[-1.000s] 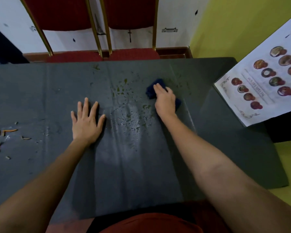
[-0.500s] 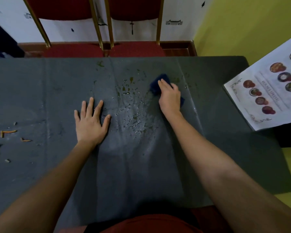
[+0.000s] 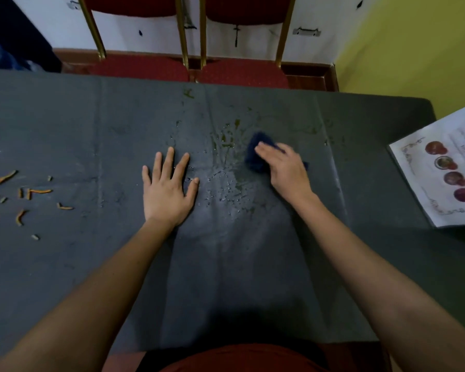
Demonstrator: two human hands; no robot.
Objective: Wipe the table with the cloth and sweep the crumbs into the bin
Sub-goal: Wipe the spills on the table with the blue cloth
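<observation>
A dark grey table fills the view. My right hand presses a dark blue cloth onto it, right of the middle; the hand is blurred and covers most of the cloth. Wet drops and greenish smears lie just left of the cloth. My left hand rests flat on the table with fingers spread, holding nothing. Several orange crumbs are scattered near the left edge. No bin is in view.
A printed menu sheet overhangs the table's right end. Two red chairs with gold frames stand against the far side. A yellow wall is at the right.
My right hand has dragged the cloth leftward and toward me into the wet patch. The left hand stays flat in place. The camera has tilted, so the scene sits lower.
</observation>
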